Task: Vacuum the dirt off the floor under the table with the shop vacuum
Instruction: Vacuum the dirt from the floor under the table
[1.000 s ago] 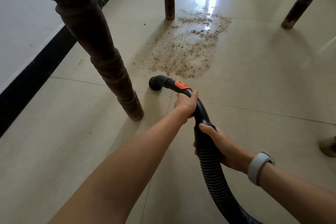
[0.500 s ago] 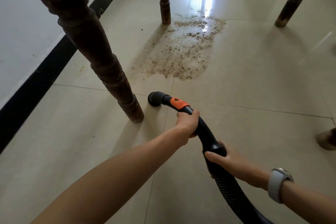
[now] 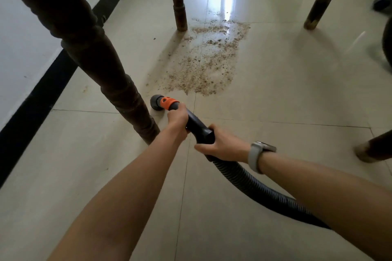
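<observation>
Here the vacuum hose (image 3: 250,178) is gripped by both hands: its black handle is wrapped by the left hand (image 3: 177,117) behind the orange collar, and by the right hand (image 3: 222,146) further back. The nozzle (image 3: 156,101) is just beside the near table leg (image 3: 118,82), close to the dirt (image 3: 203,63).

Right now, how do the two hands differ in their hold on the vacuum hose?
The left hand grips near the orange collar, close to the nozzle; the right hand grips farther back, where the ribbed hose begins. Only the right wrist wears a watch. Both curl round the hose.
</observation>
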Motion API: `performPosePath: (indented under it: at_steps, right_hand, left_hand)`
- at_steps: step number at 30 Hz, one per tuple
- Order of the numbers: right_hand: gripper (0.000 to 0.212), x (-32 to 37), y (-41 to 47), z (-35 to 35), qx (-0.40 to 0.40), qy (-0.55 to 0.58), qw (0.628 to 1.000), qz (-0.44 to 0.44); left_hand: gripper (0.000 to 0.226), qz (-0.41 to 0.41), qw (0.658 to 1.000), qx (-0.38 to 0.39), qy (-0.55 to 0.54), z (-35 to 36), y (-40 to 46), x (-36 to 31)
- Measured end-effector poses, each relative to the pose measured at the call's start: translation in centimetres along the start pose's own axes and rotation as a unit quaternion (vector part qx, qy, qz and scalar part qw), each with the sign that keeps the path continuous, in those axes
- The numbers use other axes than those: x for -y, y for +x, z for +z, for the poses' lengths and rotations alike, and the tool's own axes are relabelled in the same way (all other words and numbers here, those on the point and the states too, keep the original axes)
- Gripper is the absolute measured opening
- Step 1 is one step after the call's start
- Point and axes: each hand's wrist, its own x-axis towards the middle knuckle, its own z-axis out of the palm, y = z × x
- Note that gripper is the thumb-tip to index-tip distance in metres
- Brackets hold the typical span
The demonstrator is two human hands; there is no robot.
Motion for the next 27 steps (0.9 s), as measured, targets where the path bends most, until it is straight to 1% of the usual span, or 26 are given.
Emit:
performPosePath:
  at_steps: [2,3,5,6,8,9,11,13,16,18,20,22,24,27]
  right_hand:
    - [0.046,0.8,-0.1,-0.7,0.016,0.037,0.999,0.000]
    - [0.047,0.8,-0.2,-0.9,0.020,0.066,0.998,0.000]
    - [0.039,0.2,-0.4,-0.7,0.024,0.117,0.993,0.000]
    - [0.040,-0.2,-0.5,-0.3,0.032,0.131,0.991,0.004]
    - [0.048,-1.6,-0.1,1.0,0.050,0.130,0.990,0.014]
    - [0.047,-2.0,0.1,1.7,0.057,0.130,0.990,0.008]
    - [0.038,-2.6,0.5,2.5,0.059,0.133,0.989,-0.014]
    - [0.035,-2.7,1.1,2.3,0.072,0.136,0.987,-0.036]
    - [0.020,-2.3,1.8,0.7,0.107,0.145,0.981,-0.072]
    - [0.017,-2.3,2.3,0.0,0.106,0.143,0.980,-0.086]
    - [0.019,-2.4,2.2,-0.2,0.104,0.144,0.980,-0.092]
    - [0.017,-2.6,1.7,-0.1,0.118,0.152,0.976,-0.101]
    - [0.020,-3.0,1.0,-0.3,0.137,0.163,0.971,-0.110]
    - [0.027,-4.4,0.2,-1.2,0.186,0.156,0.967,-0.079]
  left_hand:
    - [0.050,-0.002,0.999,0.009,-0.045,0.3,-0.3,-0.7]
    - [0.051,0.003,0.998,0.013,-0.059,0.4,-0.4,-0.9]
    - [0.053,0.014,0.997,0.018,-0.078,0.1,0.0,-0.8]
    - [0.056,0.018,0.996,0.017,-0.084,-0.2,0.3,-0.7]
    - [0.060,0.023,0.996,0.002,-0.085,-0.7,0.9,-0.3]
    - [0.061,0.023,0.997,-0.009,-0.080,-1.0,1.1,-0.2]
    - [0.063,0.017,0.997,-0.029,-0.067,-1.4,1.2,0.1]
    - [0.062,0.017,0.997,-0.039,-0.060,-1.6,1.2,0.3]
    - [0.057,0.013,0.998,-0.032,-0.043,-1.1,0.4,0.5]
    - [0.056,0.011,0.999,-0.029,-0.033,-0.6,-0.1,0.5]
    - [0.056,0.014,0.998,-0.045,-0.032,-0.1,-0.7,0.4]
    - [0.057,0.018,0.997,-0.066,-0.035,0.1,-1.1,0.7]
    - [0.056,0.032,0.996,-0.075,-0.043,0.6,-1.7,1.1]
    - [0.053,0.048,0.993,-0.086,-0.070,1.2,-1.9,1.5]
